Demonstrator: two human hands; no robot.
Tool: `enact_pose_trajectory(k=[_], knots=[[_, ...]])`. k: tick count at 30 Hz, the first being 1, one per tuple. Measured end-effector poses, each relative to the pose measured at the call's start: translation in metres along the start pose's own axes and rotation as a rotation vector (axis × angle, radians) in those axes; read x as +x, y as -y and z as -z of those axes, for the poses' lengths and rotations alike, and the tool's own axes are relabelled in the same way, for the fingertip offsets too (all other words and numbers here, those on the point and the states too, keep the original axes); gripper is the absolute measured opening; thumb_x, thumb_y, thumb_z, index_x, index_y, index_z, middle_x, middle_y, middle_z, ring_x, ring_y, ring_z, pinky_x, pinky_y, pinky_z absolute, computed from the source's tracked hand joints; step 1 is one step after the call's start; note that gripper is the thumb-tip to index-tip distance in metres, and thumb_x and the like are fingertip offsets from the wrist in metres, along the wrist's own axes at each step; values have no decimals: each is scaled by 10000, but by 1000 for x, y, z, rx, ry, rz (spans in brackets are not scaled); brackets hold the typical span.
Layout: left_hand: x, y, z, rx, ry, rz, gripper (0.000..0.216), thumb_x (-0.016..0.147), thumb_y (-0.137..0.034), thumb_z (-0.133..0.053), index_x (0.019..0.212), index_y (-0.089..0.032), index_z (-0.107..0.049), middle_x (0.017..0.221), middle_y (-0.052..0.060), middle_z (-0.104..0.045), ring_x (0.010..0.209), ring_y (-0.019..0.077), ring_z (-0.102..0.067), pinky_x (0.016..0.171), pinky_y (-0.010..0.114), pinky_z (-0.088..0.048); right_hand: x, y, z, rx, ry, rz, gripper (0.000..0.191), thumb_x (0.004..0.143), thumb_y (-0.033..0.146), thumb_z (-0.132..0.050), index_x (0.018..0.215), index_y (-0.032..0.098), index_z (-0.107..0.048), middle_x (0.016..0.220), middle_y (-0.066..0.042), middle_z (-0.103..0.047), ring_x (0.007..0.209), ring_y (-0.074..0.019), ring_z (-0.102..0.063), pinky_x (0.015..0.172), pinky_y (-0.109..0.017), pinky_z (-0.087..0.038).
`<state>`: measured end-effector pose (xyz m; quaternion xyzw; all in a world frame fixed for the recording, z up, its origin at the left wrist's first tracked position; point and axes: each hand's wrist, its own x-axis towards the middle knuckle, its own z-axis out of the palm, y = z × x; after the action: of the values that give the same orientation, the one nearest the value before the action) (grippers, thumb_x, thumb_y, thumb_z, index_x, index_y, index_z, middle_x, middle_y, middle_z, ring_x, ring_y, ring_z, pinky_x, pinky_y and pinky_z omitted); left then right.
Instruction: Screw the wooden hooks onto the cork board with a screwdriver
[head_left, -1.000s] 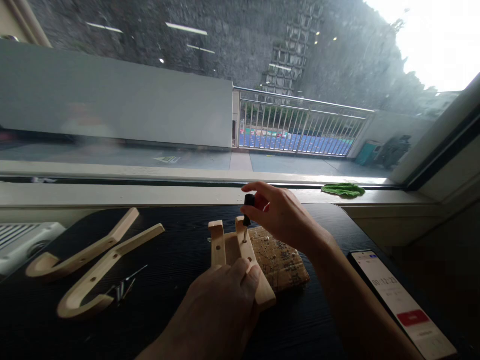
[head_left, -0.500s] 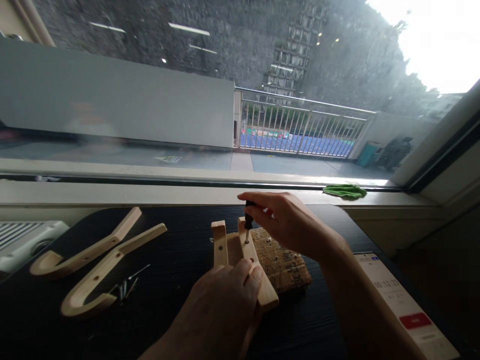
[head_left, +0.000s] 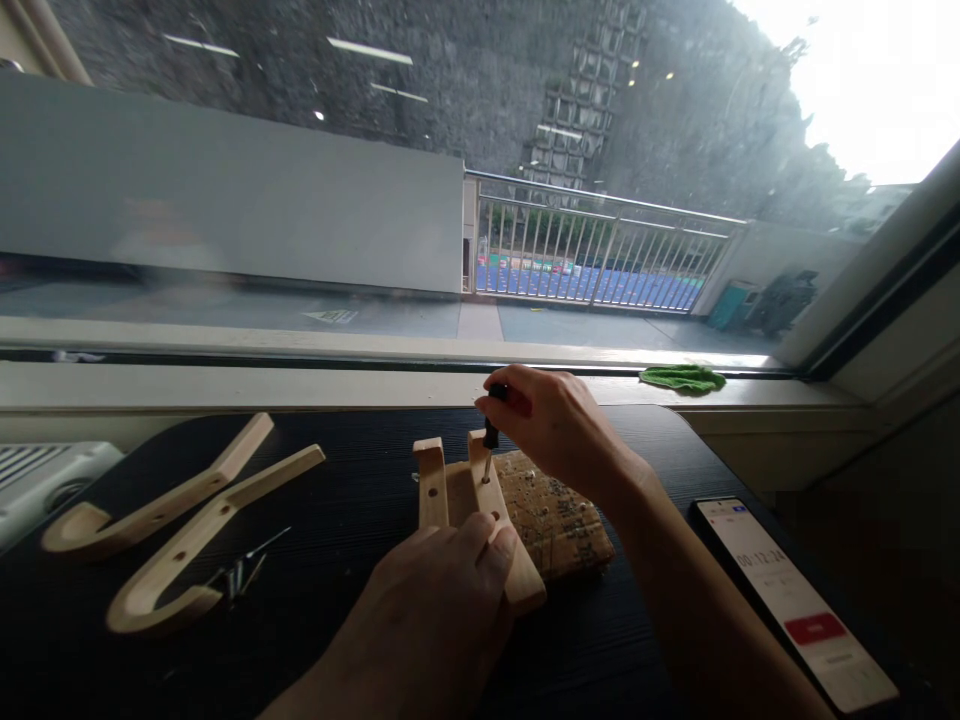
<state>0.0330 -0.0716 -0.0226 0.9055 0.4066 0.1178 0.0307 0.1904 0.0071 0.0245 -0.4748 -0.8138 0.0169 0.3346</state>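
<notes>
My right hand (head_left: 555,415) grips the black handle of a screwdriver (head_left: 491,432), whose metal shaft points down into a hole near the top of a wooden hook (head_left: 525,575). That hook leans over a worn brown cardboard block (head_left: 559,515). My left hand (head_left: 435,590) is closed around the lower part of the hook, thumb and fingers pressing on it. A second wooden piece (head_left: 431,480) with a hole stands just left of it, its lower end hidden behind my left hand. Whether a screw sits under the screwdriver tip cannot be seen.
Two more wooden hooks (head_left: 180,555) lie on the dark table (head_left: 352,480) at left, with several loose screws (head_left: 238,575) beside them. A phone (head_left: 799,600) showing a timer lies at right. A green cloth (head_left: 682,378) rests on the window sill (head_left: 225,388).
The fingers of my right hand have curled in around the screwdriver handle, the forefinger no longer stretched out. The whole view has shifted slightly; my left hand keeps its hold.
</notes>
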Motion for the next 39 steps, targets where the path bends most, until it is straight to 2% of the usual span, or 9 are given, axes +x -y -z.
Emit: enact_pose_trajectory(k=[2, 8, 12, 17, 21, 27, 30, 34, 39], knots=[[0, 1, 0, -15, -12, -11, 265, 771, -119, -431, 995, -194, -551, 943, 43, -653, 757, 187, -637, 697, 329, -524, -1, 2, 1, 24, 16, 15, 252, 874, 332, -478, 1048, 208, -612, 801, -8, -656, 660, -105, -547, 596, -228, -354], [-3, -2, 6, 3, -131, -27, 251, 726, -105, -447, 937, -179, -562, 899, 56, -658, 714, 185, -637, 642, 300, -518, -7, 9, 17, 79, 185, 70, 338, 891, 249, -408, 1192, 195, -552, 1002, -40, -661, 827, -137, -588, 694, -236, -396], [-2, -3, 8, 21, -91, -11, 262, 715, -115, -479, 948, -186, -575, 905, 51, -660, 712, 196, -638, 641, 322, -526, -9, 8, 21, 101, 215, 54, 349, 889, 206, -396, 1206, 208, -543, 940, -26, -677, 763, -118, -590, 650, -221, -390], [1, -3, 10, 30, -50, -12, 280, 728, -130, -478, 985, -184, -575, 911, 56, -663, 734, 197, -643, 660, 319, -531, -7, 4, 16, 118, 174, 26, 301, 881, 211, -427, 1147, 209, -570, 882, -26, -666, 745, -118, -579, 634, -222, -376], [2, -2, 11, 51, -19, -21, 318, 719, -131, -474, 1019, -174, -571, 925, 68, -664, 717, 199, -644, 644, 315, -537, -4, 3, 16, 80, 155, 14, 253, 874, 232, -450, 1077, 202, -598, 772, -12, -638, 649, -102, -536, 586, -227, -345], [0, -3, 9, 34, -52, -15, 315, 719, -106, -482, 1012, -183, -568, 933, 64, -661, 741, 199, -645, 675, 323, -538, -5, 1, 13, 17, 113, -26, 185, 834, 332, -528, 884, 186, -631, 656, 7, -586, 567, -88, -459, 533, -234, -294], [-1, -4, 9, 43, -54, 11, 317, 717, -95, -488, 1011, -184, -568, 950, 64, -658, 764, 197, -644, 703, 319, -531, -5, 1, 10, -4, 84, -39, 206, 824, 373, -539, 871, 194, -628, 652, 11, -593, 568, -91, -466, 532, -234, -299], [-2, -3, 5, 28, -26, -10, 311, 738, -113, -473, 1028, -183, -561, 961, 70, -656, 775, 204, -644, 693, 333, -533, -5, 4, 9, 9, 73, -5, 210, 849, 310, -511, 1006, 224, -621, 820, -3, -657, 677, -109, -546, 613, -237, -354], [-3, 0, -1, 30, -25, -6, 339, 756, -121, -453, 1078, -183, -536, 1040, 74, -636, 829, 215, -638, 744, 367, -526, -8, 11, 17, 71, 194, 57, 335, 887, 231, -413, 1193, 206, -550, 1044, -52, -648, 881, -161, -590, 727, -259, -400]])
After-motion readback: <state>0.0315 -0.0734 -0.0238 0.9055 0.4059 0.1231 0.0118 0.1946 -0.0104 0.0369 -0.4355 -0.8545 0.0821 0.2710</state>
